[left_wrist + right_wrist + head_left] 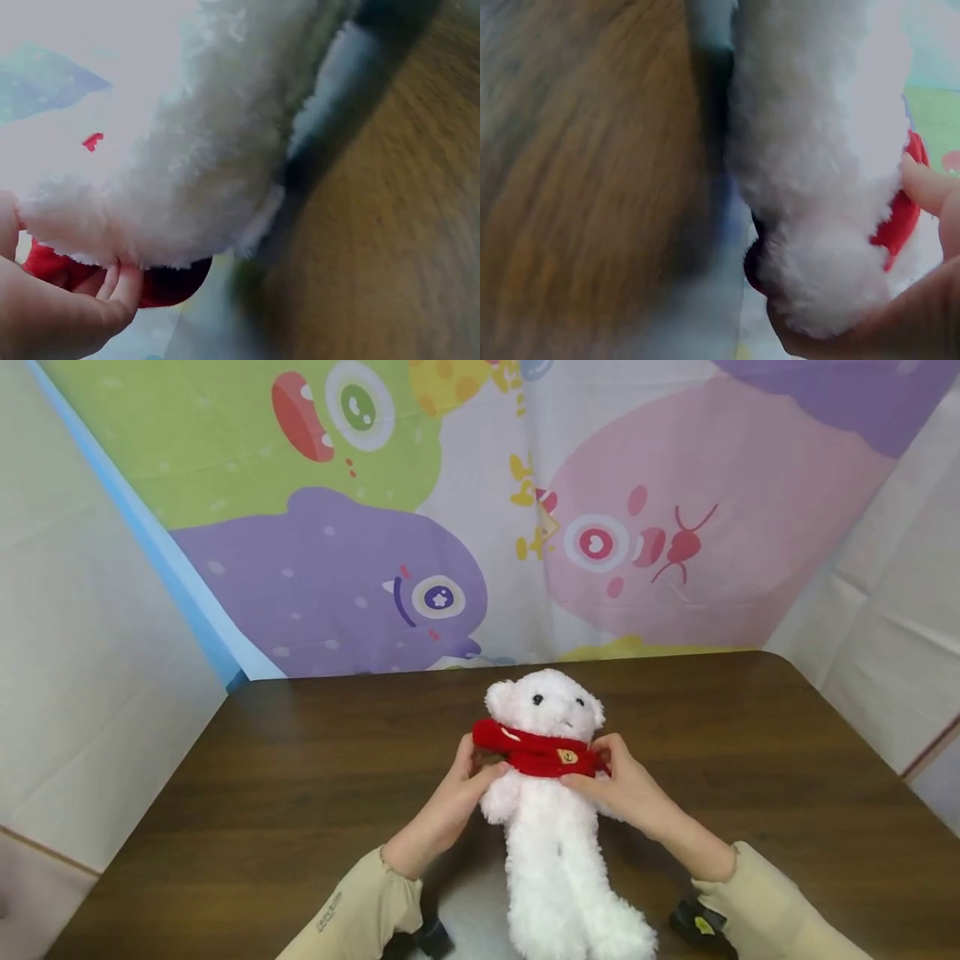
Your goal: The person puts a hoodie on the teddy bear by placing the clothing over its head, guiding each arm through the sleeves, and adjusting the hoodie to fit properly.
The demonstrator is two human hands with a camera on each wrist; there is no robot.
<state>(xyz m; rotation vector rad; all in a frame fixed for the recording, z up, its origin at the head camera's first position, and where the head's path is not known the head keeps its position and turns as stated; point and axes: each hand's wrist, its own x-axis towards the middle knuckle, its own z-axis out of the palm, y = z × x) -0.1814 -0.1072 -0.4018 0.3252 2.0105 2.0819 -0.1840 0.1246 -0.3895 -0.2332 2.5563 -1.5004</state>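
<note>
A fluffy white teddy bear (551, 843) lies face up, its head toward the back of the table. A small red sweater (536, 753) with a bear-face patch is bunched around its neck and upper chest. At the bear's arm on the left, my left hand (455, 802) grips the sweater's edge, fingers curled under the red cloth (56, 266) in the left wrist view. My right hand (637, 793) holds the sweater on the other side, thumb on its lower hem near the patch. In the right wrist view the bear's paw (821, 281) partly hides those fingers.
The dark wooden table (315, 793) extends on both sides of the bear. A cartoon-printed cloth (360, 568) hangs behind its far edge, with pale panels at left and right. Black wrist devices (701, 922) sit beside the beige sleeves (772, 902).
</note>
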